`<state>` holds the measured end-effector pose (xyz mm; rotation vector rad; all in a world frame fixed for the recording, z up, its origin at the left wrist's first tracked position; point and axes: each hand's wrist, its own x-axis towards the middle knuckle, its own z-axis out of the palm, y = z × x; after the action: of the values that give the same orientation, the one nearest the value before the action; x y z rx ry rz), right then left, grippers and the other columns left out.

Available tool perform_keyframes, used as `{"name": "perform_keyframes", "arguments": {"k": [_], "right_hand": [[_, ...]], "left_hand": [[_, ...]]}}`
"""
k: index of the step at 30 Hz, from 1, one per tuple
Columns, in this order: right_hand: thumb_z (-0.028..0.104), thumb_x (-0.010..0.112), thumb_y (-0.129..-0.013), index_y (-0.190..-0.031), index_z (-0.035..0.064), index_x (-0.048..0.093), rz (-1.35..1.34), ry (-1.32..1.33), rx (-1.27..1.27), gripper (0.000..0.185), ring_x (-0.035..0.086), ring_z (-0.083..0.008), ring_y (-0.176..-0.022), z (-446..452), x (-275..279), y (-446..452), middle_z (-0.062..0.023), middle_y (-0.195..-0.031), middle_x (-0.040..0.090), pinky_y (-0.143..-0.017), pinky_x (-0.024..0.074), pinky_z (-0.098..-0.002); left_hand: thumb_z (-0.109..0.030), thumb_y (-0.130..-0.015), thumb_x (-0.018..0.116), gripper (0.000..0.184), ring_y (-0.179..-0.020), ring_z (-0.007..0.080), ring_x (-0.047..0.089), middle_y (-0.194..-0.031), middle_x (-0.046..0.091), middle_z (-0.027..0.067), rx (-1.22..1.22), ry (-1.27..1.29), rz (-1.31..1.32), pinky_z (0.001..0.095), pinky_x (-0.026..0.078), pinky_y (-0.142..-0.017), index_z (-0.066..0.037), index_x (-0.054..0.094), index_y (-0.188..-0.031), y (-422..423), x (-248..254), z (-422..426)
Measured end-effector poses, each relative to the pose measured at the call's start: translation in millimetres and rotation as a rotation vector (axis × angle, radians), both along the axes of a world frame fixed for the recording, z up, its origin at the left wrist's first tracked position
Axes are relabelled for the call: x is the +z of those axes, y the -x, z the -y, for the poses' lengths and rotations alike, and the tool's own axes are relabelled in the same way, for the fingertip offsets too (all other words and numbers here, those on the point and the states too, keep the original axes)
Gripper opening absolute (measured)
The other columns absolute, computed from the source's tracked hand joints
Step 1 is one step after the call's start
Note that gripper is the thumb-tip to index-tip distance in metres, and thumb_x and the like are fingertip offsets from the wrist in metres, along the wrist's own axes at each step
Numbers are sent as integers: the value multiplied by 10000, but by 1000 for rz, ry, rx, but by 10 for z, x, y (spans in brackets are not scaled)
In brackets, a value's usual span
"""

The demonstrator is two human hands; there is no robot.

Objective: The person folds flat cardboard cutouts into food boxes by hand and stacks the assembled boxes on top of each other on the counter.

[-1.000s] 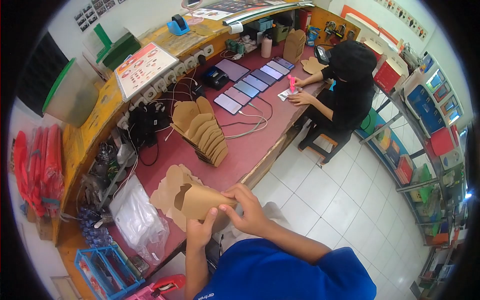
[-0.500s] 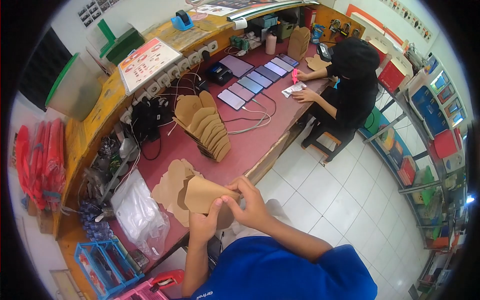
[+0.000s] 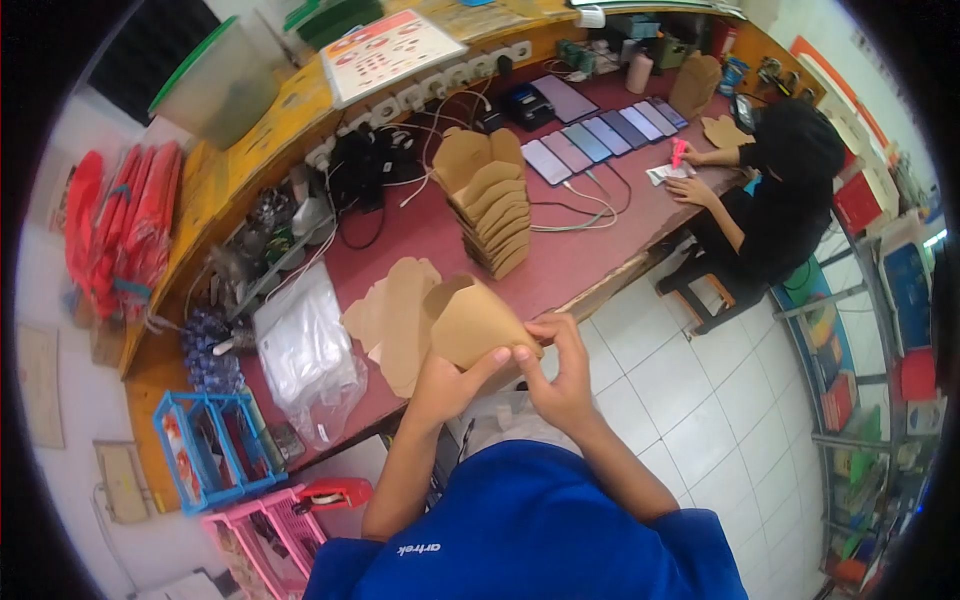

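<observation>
Two hands on my feed, left hand (image 3: 448, 388) and right hand (image 3: 562, 376), pinch a folded brown carton (image 3: 475, 325) near the front edge of the red table (image 3: 572, 268). Beyond it I see flat brown pieces (image 3: 388, 312), a nested carton stack (image 3: 495, 218), then phones (image 3: 607, 135).

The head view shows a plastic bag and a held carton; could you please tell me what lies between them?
In the head view, flat cardboard pieces lie on the table between the plastic bag and the held carton.
</observation>
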<state>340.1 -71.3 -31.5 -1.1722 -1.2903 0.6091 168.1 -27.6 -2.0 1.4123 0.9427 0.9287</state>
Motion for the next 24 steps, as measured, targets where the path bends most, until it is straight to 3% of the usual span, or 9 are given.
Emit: {"name": "perform_keyframes", "arguments": {"k": [7, 10, 12, 13, 15, 19, 21, 24], "right_hand": [[86, 734, -953, -1152, -26, 658, -26, 73, 70, 241, 652, -257, -981, -5, -75, -87, -169, -1109, 638, -858, 525, -342], [86, 706, -982, -1166, -26, 653, -150, 57, 119, 221, 649, -214, -979, -45, -134, -130, -133, -1092, 641, -861, 520, -322], [82, 664, -1023, -1175, -16, 650, -271, 95, 128, 182, 644, -169, -968, -84, -117, -155, -91, -1075, 650, -875, 512, -296], [82, 664, -1023, -1175, -16, 650, -272, 95, 126, 182, 644, -169, -968, -92, -106, -176, -91, -1075, 650, -875, 512, -296], [87, 594, -1082, -1181, 3, 623, -401, 194, 180, 132, 625, -142, -998, -108, -78, -221, -67, -1075, 650, -908, 510, -324], [143, 576, -1103, -1179, 7, 624, -497, 198, 205, 163, 638, -141, -963, -164, -12, -269, -61, -1039, 669, -900, 518, -327], [189, 561, -1115, -1175, 8, 623, -495, 187, 193, 201, 642, -143, -942, -168, 1, -285, -70, -1031, 682, -890, 516, -322], [161, 587, -1103, -1185, 15, 634, -503, 179, 165, 173, 648, -119, -971, -175, -18, -309, -42, -1050, 672, -910, 534, -297]], "left_hand": [[-60, -967, 748, 233, -1061, 146, 671, -1127, 737, 52, -25, 38, 91, 323, 534, -938, 8, 700, -1185, 80, -8, 9], [-36, -921, 763, 197, -995, 195, 717, -1053, 766, 93, -64, -47, -91, 351, 542, -916, -15, 739, -1115, 237, -18, -23], [-8, -841, 758, 220, -935, 266, 735, -1002, 774, 114, -244, -329, -448, 373, 534, -917, -50, 765, -1056, 363, 38, -75], [-8, -841, 758, 220, -935, 266, 735, -1002, 774, 114, -246, -328, -449, 373, 534, -917, -50, 765, -1056, 380, 52, -74], [-14, -775, 738, 290, -939, 296, 717, -997, 768, 107, -302, -590, -543, 406, 513, -961, -79, 768, -1055, 398, 84, -64], [-10, -757, 724, 288, -945, 256, 718, -986, 774, 61, -342, -572, -692, 418, 467, -1047, -99, 768, -1027, 372, 253, -17], [1, -759, 696, 302, -964, 255, 716, -946, 763, 70, -361, -559, -809, 468, 418, -1110, -113, 774, -1027, 337, 305, 1], [3, -791, 639, 293, -953, 265, 725, -892, 742, 78, -396, -625, -965, 497, 377, -1155, -119, 778, -1017, 297, 260, 13]]}}
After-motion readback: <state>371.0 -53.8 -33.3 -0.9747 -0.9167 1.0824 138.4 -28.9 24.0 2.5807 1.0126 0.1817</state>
